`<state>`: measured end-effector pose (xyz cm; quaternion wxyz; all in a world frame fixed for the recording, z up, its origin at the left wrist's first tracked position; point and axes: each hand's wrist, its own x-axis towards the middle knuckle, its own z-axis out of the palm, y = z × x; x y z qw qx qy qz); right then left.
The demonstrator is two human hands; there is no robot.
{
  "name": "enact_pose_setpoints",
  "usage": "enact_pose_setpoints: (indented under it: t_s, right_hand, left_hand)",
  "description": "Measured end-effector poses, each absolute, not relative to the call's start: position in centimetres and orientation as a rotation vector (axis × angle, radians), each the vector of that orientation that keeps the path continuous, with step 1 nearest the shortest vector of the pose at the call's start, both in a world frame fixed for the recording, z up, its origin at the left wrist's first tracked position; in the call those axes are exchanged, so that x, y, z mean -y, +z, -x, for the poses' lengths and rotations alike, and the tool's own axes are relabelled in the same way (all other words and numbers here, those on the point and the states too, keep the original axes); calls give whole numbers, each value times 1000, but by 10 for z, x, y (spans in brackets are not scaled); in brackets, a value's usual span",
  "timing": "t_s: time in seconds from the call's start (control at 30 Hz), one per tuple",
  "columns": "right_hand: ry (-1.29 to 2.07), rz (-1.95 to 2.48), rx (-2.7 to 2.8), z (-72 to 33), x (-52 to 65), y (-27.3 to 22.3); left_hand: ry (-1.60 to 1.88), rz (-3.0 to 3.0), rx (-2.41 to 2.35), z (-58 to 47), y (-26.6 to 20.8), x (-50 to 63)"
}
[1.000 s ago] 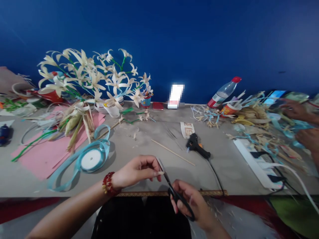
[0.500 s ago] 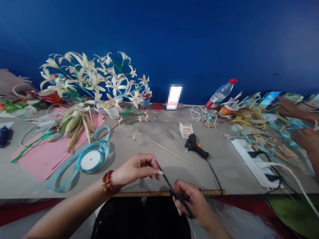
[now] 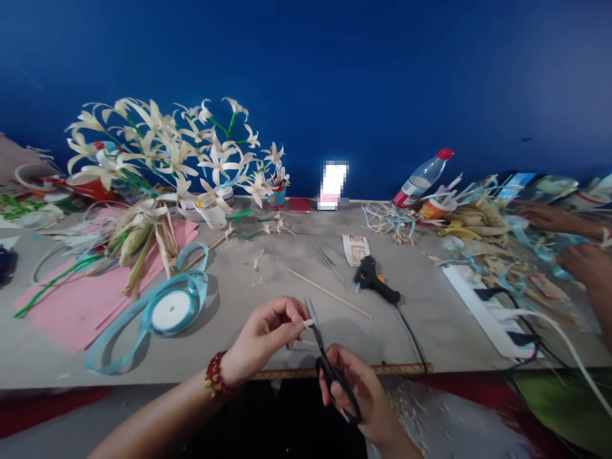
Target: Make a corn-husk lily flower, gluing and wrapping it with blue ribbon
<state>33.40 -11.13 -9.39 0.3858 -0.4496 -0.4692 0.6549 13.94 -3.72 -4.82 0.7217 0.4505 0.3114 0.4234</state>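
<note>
My left hand, with a red bead bracelet on its wrist, pinches a small pale strip that looks like corn husk. My right hand holds black-handled scissors, fingers in the loops. Their blades are apart and meet the strip just beyond my left fingertips. Both hands are over the table's near edge. Beyond them lies a thin wooden stick, and a black glue gun rests to its right.
Husk flowers stand in cups at the back left. Blue ribbon lies by pink paper. A power strip and a tilted bottle are on the right. Another person's hands work at the far right.
The scissor blades have opened from closed and turned more upright at the strip. My left hand has shifted slightly right, and my right hand slightly left.
</note>
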Motion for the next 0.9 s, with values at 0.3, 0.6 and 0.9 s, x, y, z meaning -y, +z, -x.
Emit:
enact_pose_setpoints:
  t_s: [0.3,0.6,0.9]
  right_hand:
    - [1673,1104,1151,-333,111,-96]
    - [1463,1167,1038,-334,103,-85]
    - [1245,1252,1185,-324,81,-64]
  left_hand:
    - [959,-962,-670,-140,-49,38]
    - [828,-1124,-701,-135,-42,32]
    - [568,-1791,-707,-137,-25,25]
